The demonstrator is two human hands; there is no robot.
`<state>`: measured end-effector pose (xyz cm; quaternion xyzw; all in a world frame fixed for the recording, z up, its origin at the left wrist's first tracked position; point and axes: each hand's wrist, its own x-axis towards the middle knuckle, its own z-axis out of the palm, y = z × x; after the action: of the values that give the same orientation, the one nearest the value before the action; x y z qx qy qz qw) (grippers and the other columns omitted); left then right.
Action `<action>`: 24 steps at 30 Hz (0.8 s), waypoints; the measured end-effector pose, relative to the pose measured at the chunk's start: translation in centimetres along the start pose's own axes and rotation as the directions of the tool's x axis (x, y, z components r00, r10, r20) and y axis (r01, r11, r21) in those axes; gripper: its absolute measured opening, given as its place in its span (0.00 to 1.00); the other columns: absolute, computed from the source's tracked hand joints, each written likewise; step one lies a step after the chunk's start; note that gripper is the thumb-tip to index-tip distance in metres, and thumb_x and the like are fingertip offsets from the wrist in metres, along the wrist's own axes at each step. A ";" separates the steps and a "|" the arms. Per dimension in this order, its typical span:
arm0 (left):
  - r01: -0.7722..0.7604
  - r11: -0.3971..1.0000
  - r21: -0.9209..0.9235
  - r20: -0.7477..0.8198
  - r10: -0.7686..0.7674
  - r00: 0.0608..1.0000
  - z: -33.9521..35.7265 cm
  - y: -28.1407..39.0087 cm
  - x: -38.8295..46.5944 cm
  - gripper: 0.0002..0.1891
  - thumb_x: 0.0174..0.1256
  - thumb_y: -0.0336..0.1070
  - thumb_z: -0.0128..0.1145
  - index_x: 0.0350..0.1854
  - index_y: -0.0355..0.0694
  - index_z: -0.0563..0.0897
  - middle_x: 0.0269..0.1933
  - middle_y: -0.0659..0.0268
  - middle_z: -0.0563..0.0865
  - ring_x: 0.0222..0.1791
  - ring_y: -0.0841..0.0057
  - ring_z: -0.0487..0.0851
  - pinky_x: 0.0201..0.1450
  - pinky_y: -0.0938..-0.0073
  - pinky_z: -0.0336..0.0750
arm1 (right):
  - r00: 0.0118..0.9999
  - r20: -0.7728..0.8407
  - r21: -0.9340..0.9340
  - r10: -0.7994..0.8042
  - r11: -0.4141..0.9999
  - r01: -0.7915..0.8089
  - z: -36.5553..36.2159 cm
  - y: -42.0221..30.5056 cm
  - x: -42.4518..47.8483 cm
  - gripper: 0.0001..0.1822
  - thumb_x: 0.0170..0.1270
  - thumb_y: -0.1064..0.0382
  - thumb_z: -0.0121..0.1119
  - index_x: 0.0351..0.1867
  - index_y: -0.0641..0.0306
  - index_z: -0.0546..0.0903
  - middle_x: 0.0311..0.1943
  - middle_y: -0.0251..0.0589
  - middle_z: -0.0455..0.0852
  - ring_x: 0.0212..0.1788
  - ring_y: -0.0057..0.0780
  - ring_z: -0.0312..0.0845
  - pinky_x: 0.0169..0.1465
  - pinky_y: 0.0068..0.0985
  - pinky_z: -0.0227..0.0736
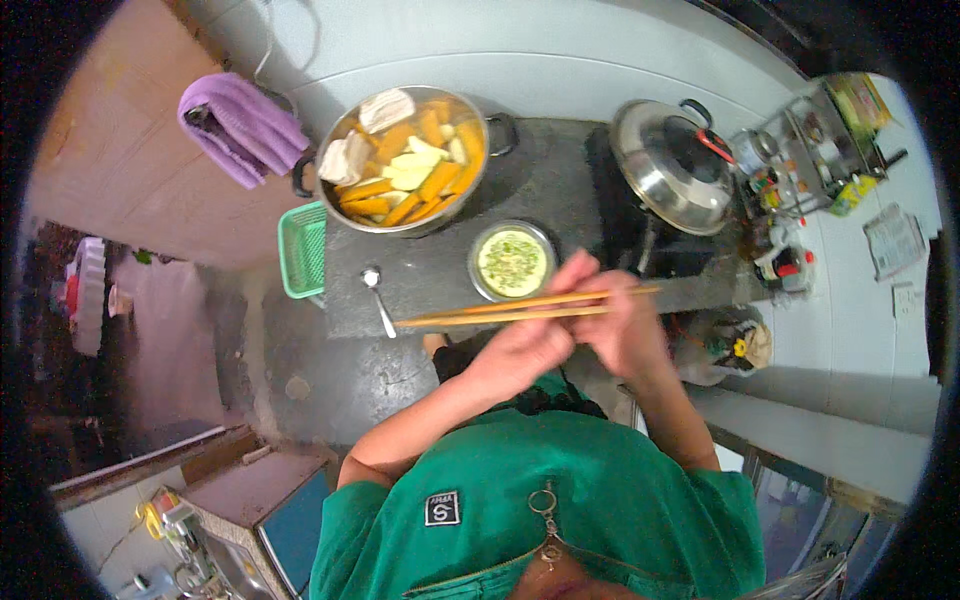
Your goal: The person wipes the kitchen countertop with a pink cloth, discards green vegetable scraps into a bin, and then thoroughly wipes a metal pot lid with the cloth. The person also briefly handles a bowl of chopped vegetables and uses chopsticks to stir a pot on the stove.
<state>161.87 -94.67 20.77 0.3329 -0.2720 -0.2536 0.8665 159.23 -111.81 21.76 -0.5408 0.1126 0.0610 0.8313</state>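
A pair of wooden chopsticks [480, 310] lies almost level across both hands, its tips pointing left. My right hand [622, 322] is closed around the thicker end. Against it is my left hand [525, 356], blurred, with the chopsticks crossing it; whether its fingers also grip them is unclear. Just beyond the hands sits a round metal bowl [475, 276] of pale green liquid topped with chopped green bits [512, 262]. A metal spoon [381, 304] rests on the dark countertop [442, 262], near the chopstick tips.
A large steel pot [352, 220] holds orange and pale yellow pieces and whitish blocks in liquid. At right, a lidded wok [667, 169] stands on the stove [660, 255], near bottles [784, 266] and a rack [817, 142]. A green basket [301, 255] adjoins the counter's left edge; a purple towel [244, 131] hangs above.
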 end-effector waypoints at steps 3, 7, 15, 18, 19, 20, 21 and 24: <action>-0.002 0.993 -0.115 -0.287 -0.031 0.958 0.2 0.0 0.0 0.29 0.85 0.54 0.39 0.73 0.36 0.71 0.81 0.53 0.63 0.81 0.61 0.59 0.81 0.55 0.58 | 0.885 0.447 -0.125 -0.128 0.971 0.203 1.3 0.2 -1.2 0.18 0.77 0.65 0.58 0.64 0.70 0.78 0.58 0.48 0.85 0.51 0.35 0.88 0.58 0.31 0.83; -0.107 0.980 -0.168 -0.601 -0.016 0.799 -2.9 1.3 -3.7 0.24 0.85 0.53 0.40 0.52 0.37 0.80 0.63 0.53 0.83 0.70 0.58 0.76 0.78 0.51 0.63 | 0.770 0.568 -0.715 -0.290 0.288 0.636 -4.6 -7.2 5.4 0.21 0.69 0.59 0.66 0.62 0.62 0.81 0.61 0.44 0.82 0.60 0.36 0.81 0.63 0.37 0.76; -0.221 0.956 -0.194 -0.867 -0.062 0.494 -5.7 2.1 -15.9 0.21 0.85 0.53 0.41 0.48 0.41 0.81 0.28 0.70 0.72 0.33 0.73 0.73 0.62 0.57 0.71 | 0.924 0.107 -0.755 -0.367 -0.634 -0.164 -32.3 -18.6 23.1 0.48 0.64 0.35 0.65 0.81 0.47 0.59 0.72 0.53 0.73 0.73 0.67 0.65 0.72 0.55 0.66; -0.303 0.935 -0.185 -0.940 -0.079 0.331 -5.7 2.4 -18.9 0.20 0.85 0.51 0.43 0.46 0.41 0.82 0.28 0.70 0.74 0.32 0.74 0.74 0.54 0.63 0.73 | 0.884 0.282 -0.900 -0.373 -0.421 0.109 -32.4 -17.4 24.0 0.34 0.62 0.59 0.71 0.69 0.57 0.73 0.58 0.54 0.82 0.62 0.57 0.76 0.65 0.44 0.72; -0.330 0.927 -0.180 -0.953 -0.081 0.292 -5.7 2.6 -19.5 0.19 0.85 0.51 0.44 0.45 0.41 0.82 0.28 0.71 0.75 0.31 0.75 0.74 0.52 0.65 0.73 | 0.859 0.325 -0.907 -0.397 -0.389 0.163 -32.3 -17.1 24.0 0.31 0.61 0.64 0.71 0.66 0.60 0.74 0.56 0.55 0.82 0.60 0.58 0.76 0.64 0.43 0.72; -0.350 0.919 -0.181 -0.953 -0.076 0.292 -6.1 2.6 -20.3 0.19 0.85 0.49 0.44 0.46 0.41 0.82 0.28 0.70 0.77 0.31 0.75 0.74 0.52 0.65 0.73 | 0.830 0.366 -0.908 -0.421 -0.356 0.220 -31.9 -17.0 23.9 0.28 0.60 0.70 0.70 0.63 0.63 0.76 0.55 0.56 0.82 0.59 0.58 0.77 0.63 0.43 0.72; -0.373 0.908 -0.192 -0.952 -0.081 0.294 -6.2 2.7 -20.5 0.18 0.85 0.49 0.44 0.47 0.41 0.82 0.28 0.70 0.77 0.32 0.74 0.75 0.53 0.65 0.74 | 0.833 0.374 -0.903 -0.407 -0.366 0.226 -31.6 -17.7 23.7 0.27 0.60 0.70 0.70 0.62 0.64 0.76 0.54 0.56 0.82 0.58 0.58 0.77 0.63 0.43 0.72; -0.406 0.888 -0.215 -0.948 -0.091 0.304 -7.4 3.3 -20.9 0.18 0.84 0.48 0.44 0.47 0.41 0.82 0.29 0.69 0.78 0.32 0.73 0.75 0.53 0.64 0.74 | 0.844 0.380 -0.884 -0.378 -0.419 0.210 -29.4 -20.0 23.4 0.26 0.62 0.71 0.69 0.62 0.65 0.75 0.54 0.57 0.81 0.57 0.58 0.77 0.61 0.44 0.72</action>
<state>152.33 -76.31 12.10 0.1937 0.3124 0.0256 0.9296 182.74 -147.24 22.07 -0.9863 -0.0924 -0.1341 0.0261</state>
